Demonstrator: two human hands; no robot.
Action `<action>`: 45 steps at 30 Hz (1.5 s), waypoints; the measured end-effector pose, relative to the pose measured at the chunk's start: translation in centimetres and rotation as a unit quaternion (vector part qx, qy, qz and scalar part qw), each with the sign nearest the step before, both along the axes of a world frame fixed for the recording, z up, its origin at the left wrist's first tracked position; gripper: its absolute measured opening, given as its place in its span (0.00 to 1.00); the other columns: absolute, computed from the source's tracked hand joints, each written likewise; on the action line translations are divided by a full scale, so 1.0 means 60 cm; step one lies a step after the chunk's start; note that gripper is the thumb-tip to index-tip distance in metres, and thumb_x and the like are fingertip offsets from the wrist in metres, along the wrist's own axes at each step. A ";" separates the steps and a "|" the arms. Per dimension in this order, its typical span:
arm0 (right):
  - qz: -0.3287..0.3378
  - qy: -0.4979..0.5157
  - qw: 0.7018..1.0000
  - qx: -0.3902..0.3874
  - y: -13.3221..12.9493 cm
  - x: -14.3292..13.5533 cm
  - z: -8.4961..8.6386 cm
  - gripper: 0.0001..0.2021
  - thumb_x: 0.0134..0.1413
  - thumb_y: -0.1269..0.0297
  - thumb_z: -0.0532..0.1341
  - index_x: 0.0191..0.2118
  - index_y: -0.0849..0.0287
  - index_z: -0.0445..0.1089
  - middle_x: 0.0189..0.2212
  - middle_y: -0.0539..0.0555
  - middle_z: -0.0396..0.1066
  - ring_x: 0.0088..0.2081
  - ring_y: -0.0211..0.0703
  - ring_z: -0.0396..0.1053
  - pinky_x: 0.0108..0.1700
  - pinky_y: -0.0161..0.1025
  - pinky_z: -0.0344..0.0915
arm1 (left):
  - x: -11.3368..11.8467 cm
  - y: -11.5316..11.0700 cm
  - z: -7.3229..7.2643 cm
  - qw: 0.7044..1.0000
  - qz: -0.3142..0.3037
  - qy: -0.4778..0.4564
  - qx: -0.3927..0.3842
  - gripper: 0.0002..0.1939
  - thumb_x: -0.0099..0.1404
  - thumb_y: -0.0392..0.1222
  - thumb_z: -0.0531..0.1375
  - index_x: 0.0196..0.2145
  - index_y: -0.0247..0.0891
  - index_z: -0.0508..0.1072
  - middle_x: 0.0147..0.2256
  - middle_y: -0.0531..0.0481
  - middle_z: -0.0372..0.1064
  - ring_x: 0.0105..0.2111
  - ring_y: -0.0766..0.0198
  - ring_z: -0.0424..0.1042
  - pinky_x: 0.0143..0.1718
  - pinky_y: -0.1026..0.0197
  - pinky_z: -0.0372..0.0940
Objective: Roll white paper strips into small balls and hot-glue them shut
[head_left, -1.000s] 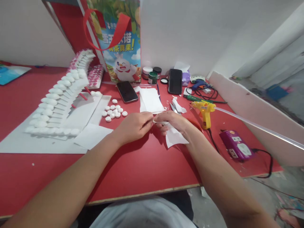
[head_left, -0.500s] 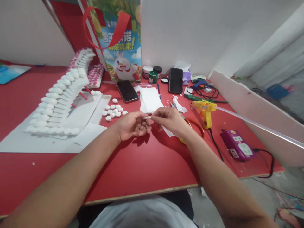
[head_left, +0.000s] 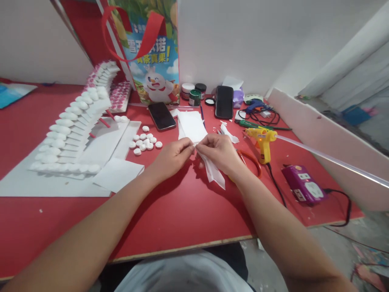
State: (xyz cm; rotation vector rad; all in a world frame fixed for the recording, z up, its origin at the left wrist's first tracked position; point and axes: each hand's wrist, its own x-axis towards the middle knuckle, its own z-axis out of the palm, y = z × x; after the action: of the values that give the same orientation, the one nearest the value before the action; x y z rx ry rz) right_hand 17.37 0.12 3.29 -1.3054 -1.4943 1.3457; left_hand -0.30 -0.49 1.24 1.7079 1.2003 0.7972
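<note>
My left hand [head_left: 174, 157] and my right hand [head_left: 219, 152] meet over the red table, each closed in a pinch, fingertips almost touching. A small white bit shows between them, and a strip of white tissue paper [head_left: 215, 173] hangs below my right fingers. My grip hides how the paper is folded there. Just beyond my fingertips lies a stack of white paper sheets [head_left: 192, 125]. Small round white padded pieces [head_left: 147, 142] lie in a loose group to the left of my left hand.
At left a curved white model [head_left: 73, 129] edged with white pads stands on white board. A yellow glue gun [head_left: 261, 142], orange-handled scissors [head_left: 253, 160] and a purple power strip [head_left: 305, 184] sit at right. Behind are a phone [head_left: 162, 115], paint jars [head_left: 195, 97] and a printed bag [head_left: 158, 77].
My left hand has turned over, from palm up with curled fingers to a pinch against my right fingertips. More of the tissue strip now hangs in sight below my right hand.
</note>
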 end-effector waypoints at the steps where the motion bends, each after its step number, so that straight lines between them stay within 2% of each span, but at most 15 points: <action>1: 0.001 0.013 1.000 -0.009 -0.001 0.000 0.002 0.06 0.50 0.73 0.62 0.24 0.59 0.68 0.18 0.48 0.73 0.18 0.40 0.74 0.21 0.32 0.67 | 0.000 -0.001 0.000 0.997 -0.002 0.053 0.062 0.13 0.72 0.46 0.53 0.30 0.39 0.65 0.24 0.54 0.61 0.25 0.65 0.61 0.29 0.61 0.54; 3: 0.007 0.034 0.999 -0.026 -0.003 0.000 0.004 0.06 0.50 0.73 0.62 0.25 0.60 0.68 0.19 0.50 0.74 0.18 0.39 0.74 0.22 0.32 0.68 | 0.001 -0.003 -0.001 0.978 -0.006 0.141 0.154 0.13 0.73 0.44 0.50 0.30 0.40 0.64 0.28 0.52 0.64 0.29 0.63 0.63 0.32 0.59 0.54; 5: 0.013 0.053 0.998 -0.040 -0.003 0.000 0.006 0.05 0.51 0.72 0.63 0.26 0.61 0.69 0.22 0.52 0.76 0.20 0.40 0.75 0.24 0.33 0.71 | 0.002 -0.004 -0.003 0.954 -0.005 0.218 0.207 0.13 0.74 0.42 0.48 0.32 0.39 0.65 0.31 0.49 0.66 0.30 0.60 0.65 0.30 0.58 0.53; 9: 0.005 0.088 0.995 -0.055 0.002 0.000 0.002 0.05 0.50 0.69 0.66 0.27 0.61 0.70 0.22 0.53 0.77 0.22 0.41 0.77 0.25 0.34 0.73 | 0.005 -0.004 -0.004 0.901 -0.003 0.337 0.274 0.14 0.74 0.39 0.47 0.35 0.37 0.69 0.35 0.43 0.71 0.29 0.57 0.67 0.27 0.56 0.47; 11: -0.007 0.097 0.994 -0.052 0.005 -0.002 -0.002 0.05 0.48 0.70 0.65 0.26 0.61 0.69 0.21 0.51 0.75 0.20 0.40 0.76 0.23 0.33 0.71 | 0.006 -0.003 -0.005 0.892 -0.009 0.347 0.289 0.15 0.74 0.38 0.46 0.36 0.36 0.70 0.36 0.42 0.73 0.28 0.57 0.67 0.26 0.56 0.47; 14: -0.017 0.106 0.994 -0.037 0.008 -0.005 -0.008 0.05 0.45 0.71 0.65 0.25 0.59 0.67 0.19 0.49 0.74 0.19 0.39 0.74 0.22 0.32 0.69 | 0.005 -0.002 -0.007 0.929 -0.003 0.270 0.253 0.17 0.76 0.41 0.46 0.36 0.36 0.71 0.35 0.43 0.73 0.31 0.57 0.69 0.29 0.57 0.54; 17: -0.010 0.113 0.993 -0.018 0.008 -0.007 -0.013 0.06 0.45 0.70 0.65 0.24 0.59 0.67 0.19 0.48 0.74 0.19 0.39 0.73 0.23 0.33 0.71 | 0.004 -0.003 -0.006 0.981 0.015 0.116 0.152 0.16 0.76 0.46 0.50 0.40 0.37 0.74 0.34 0.47 0.75 0.34 0.59 0.73 0.36 0.59 0.62; 19: 0.000 0.113 0.993 -0.013 0.008 -0.007 -0.014 0.06 0.47 0.68 0.66 0.25 0.59 0.68 0.20 0.49 0.74 0.20 0.40 0.74 0.24 0.34 0.72 | 0.004 -0.003 -0.005 0.994 0.020 0.033 0.099 0.15 0.75 0.47 0.52 0.42 0.37 0.76 0.34 0.49 0.76 0.33 0.60 0.74 0.38 0.60 0.65; 22: 0.012 0.120 0.993 -0.018 0.008 -0.004 -0.014 0.07 0.48 0.66 0.68 0.26 0.60 0.69 0.23 0.52 0.77 0.21 0.41 0.76 0.24 0.36 0.73 | 0.002 -0.003 -0.003 0.994 0.026 -0.024 0.102 0.14 0.73 0.45 0.56 0.39 0.37 0.79 0.32 0.49 0.76 0.31 0.62 0.72 0.38 0.61 0.66; 26: 0.019 0.151 0.987 -0.045 0.012 -0.001 -0.013 0.09 0.48 0.65 0.72 0.28 0.61 0.72 0.23 0.52 0.78 0.21 0.40 0.75 0.25 0.34 0.72 | 0.003 -0.003 -0.003 0.984 0.043 -0.015 0.171 0.12 0.72 0.41 0.57 0.39 0.37 0.81 0.34 0.48 0.76 0.33 0.62 0.72 0.39 0.61 0.66; 28: 0.014 0.192 0.976 -0.097 0.014 -0.002 -0.010 0.10 0.55 0.63 0.70 0.28 0.61 0.72 0.24 0.53 0.77 0.22 0.39 0.75 0.26 0.33 0.73 | 0.004 -0.003 -0.004 0.976 0.061 0.005 0.208 0.12 0.72 0.40 0.56 0.39 0.37 0.80 0.35 0.46 0.77 0.35 0.61 0.73 0.41 0.60 0.66; 31: 0.034 0.255 0.936 -0.240 0.018 -0.005 -0.005 0.17 0.70 0.60 0.57 0.30 0.62 0.71 0.25 0.57 0.77 0.23 0.40 0.75 0.31 0.37 0.76 | 0.004 -0.001 -0.005 0.966 0.096 0.023 0.237 0.12 0.73 0.39 0.55 0.39 0.38 0.79 0.38 0.45 0.78 0.39 0.59 0.75 0.45 0.59 0.67; 34: 0.058 0.284 0.903 -0.318 0.019 -0.009 -0.001 0.20 0.74 0.60 0.50 0.33 0.63 0.72 0.27 0.59 0.77 0.24 0.40 0.74 0.32 0.39 0.77 | 0.002 0.001 -0.008 0.964 0.111 0.025 0.242 0.12 0.73 0.40 0.55 0.39 0.38 0.79 0.38 0.46 0.78 0.40 0.59 0.75 0.46 0.60 0.67; 39: 0.037 0.310 0.903 -0.296 0.018 -0.007 -0.001 0.12 0.71 0.65 0.58 0.35 0.63 0.73 0.26 0.53 0.75 0.21 0.33 0.67 0.28 0.32 0.73 | 0.001 -0.001 -0.009 0.967 0.100 0.005 0.232 0.11 0.73 0.40 0.57 0.38 0.38 0.79 0.35 0.47 0.78 0.38 0.60 0.74 0.44 0.60 0.67; 45: 0.042 0.318 0.900 -0.296 0.018 -0.002 -0.005 0.07 0.65 0.70 0.63 0.33 0.64 0.74 0.25 0.49 0.73 0.19 0.29 0.61 0.25 0.30 0.70 | 0.002 -0.003 -0.006 0.979 0.076 -0.054 0.180 0.11 0.73 0.42 0.58 0.40 0.37 0.80 0.34 0.48 0.78 0.36 0.62 0.76 0.43 0.61 0.69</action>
State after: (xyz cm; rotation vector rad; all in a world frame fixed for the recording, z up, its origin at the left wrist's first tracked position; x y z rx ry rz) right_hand 17.26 1.22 2.99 -0.9726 -0.7114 2.1322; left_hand -0.20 -0.66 0.86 1.8456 1.1719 1.2473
